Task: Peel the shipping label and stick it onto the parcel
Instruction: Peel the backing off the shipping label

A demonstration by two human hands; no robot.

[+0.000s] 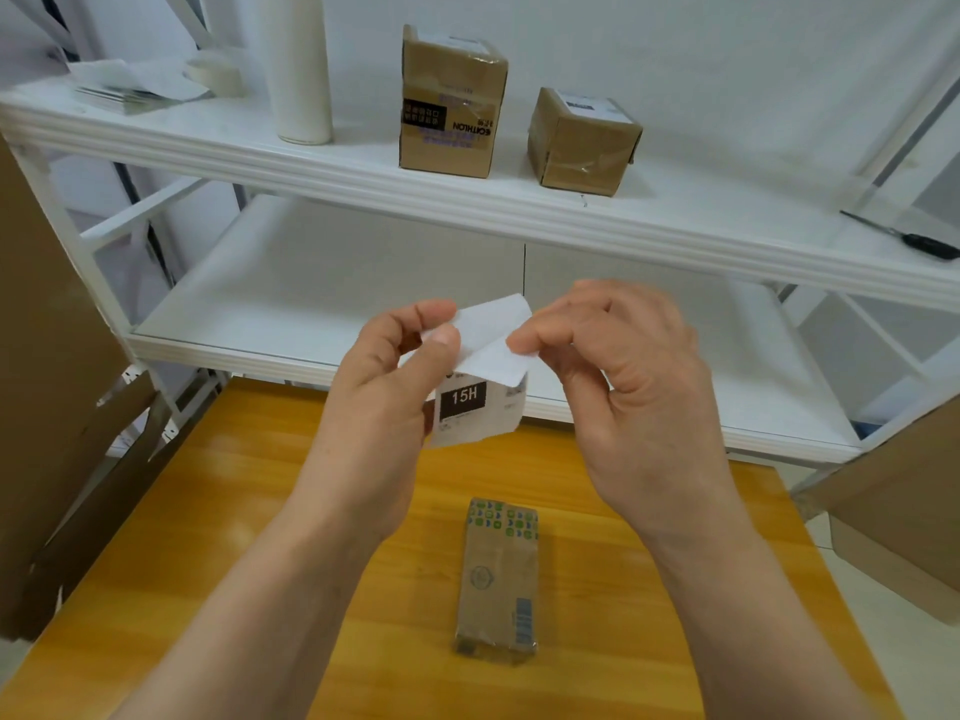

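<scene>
I hold a white shipping label (470, 407) in the air above the table; its printed face shows a black block reading "15H". My left hand (387, 387) pinches the label's upper left part between thumb and fingers. My right hand (618, 366) pinches a blank white layer (493, 337) that is folded up and away from the printed sheet. Below my hands, a small brown parcel (497, 576) wrapped in clear tape, with green and blue markings at its far end, lies flat on the wooden table (260, 511).
A white metal shelf unit (467, 200) stands behind the table. Its upper shelf carries two taped cardboard boxes (451, 103), a white roll (300, 65), a tape roll, papers and a black tool (919, 241). Flat cardboard leans at the left (47, 356) and right (904, 511).
</scene>
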